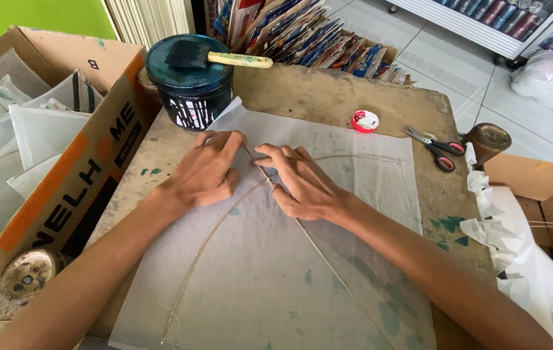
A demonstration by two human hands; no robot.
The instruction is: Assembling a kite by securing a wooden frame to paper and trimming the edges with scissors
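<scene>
A sheet of thin translucent white paper [270, 279] lies flat on a worn wooden table [328, 97]. Two thin bamboo sticks lie on it: a straight one [328, 266] running from the top corner toward the lower right, and a bowed one [205, 246] curving across it. My left hand [208, 170] presses flat on the paper near the top, fingers touching the straight stick. Beside it, my right hand [299, 181] pinches where the two sticks cross.
A dark blue pot [189, 81] with a foam brush [215, 57] on its lid stands behind the paper. A red-and-white tape roll [365, 120] and scissors [435, 146] lie at right. A cardboard box [62, 168] of folded paper stands at left; another box [549, 194] at right.
</scene>
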